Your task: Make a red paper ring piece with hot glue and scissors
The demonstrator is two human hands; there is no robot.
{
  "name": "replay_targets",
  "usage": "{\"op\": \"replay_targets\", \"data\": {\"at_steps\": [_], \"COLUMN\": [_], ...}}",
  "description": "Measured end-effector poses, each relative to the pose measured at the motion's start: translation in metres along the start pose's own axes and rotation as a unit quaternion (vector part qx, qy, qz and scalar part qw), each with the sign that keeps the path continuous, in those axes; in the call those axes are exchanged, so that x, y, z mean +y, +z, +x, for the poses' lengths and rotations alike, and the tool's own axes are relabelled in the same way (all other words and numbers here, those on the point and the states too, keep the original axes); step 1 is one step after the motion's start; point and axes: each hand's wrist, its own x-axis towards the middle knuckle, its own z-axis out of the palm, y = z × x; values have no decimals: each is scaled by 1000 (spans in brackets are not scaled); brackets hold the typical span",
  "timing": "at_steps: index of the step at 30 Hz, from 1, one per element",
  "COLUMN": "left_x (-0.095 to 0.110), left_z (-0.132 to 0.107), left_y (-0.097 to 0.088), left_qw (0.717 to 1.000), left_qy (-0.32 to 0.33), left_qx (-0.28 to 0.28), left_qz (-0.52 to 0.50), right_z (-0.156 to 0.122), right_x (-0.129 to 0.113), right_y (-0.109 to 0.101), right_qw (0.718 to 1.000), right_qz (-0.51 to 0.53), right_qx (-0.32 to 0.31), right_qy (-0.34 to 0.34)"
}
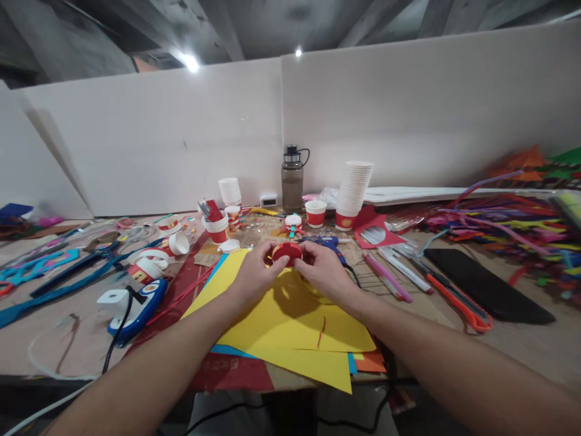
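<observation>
Above the yellow paper sheets, both hands grip a small red round piece that looks like card or part of a paper cup. My left hand has its left edge between thumb and fingers. On the opposite side, my right hand pinches it the same way, partly hiding it. A small decorated cup figure in white, red and turquoise stands just beyond the fingers. Behind my right hand lies a blue glue gun. A thin red strip rests on the paper.
Stacked paper cups and a dark bottle stand at the back. To the right lie a cutter knife, a black phone-like slab and heaped pipe cleaners. On the left are a blue-and-white power strip and scissors.
</observation>
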Motion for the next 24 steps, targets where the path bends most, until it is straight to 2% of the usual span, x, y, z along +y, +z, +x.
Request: {"op": "replay_targets", "data": {"at_steps": [4, 9, 14, 16, 19, 21, 24], "left_x": [0, -3, -7, -9, -12, -15, -18], "left_z": [3, 6, 9, 11, 13, 14, 14], "left_y": [-2, -4, -5, -6, -8, -9, -10], "left_qw": [992, 976, 958, 958, 959, 962, 971], "left_qy": [-40, -109, -165, -173, -176, -179, -187], "left_qx": [-7, -19, -5, 7, 26, 32, 25], "left_qz": [-116, -188, -233, -231, -219, -202, -146], "right_z": [0, 3, 7, 9, 9, 8, 1], "right_x": [-4, 1, 1, -2, -7, -10, -11], "right_y": [-2, -1, -6, -12, -21, -26, -28], "right_qw": [999, 996, 993, 997, 991, 966, 903], "right_qz": [25, 60, 77, 24, -133, -255, -425], "right_qx": [-19, -31, -33, -15, -8, -28, -69], "right_qy": [31, 59, 84, 66, 13, 0, -6]}}
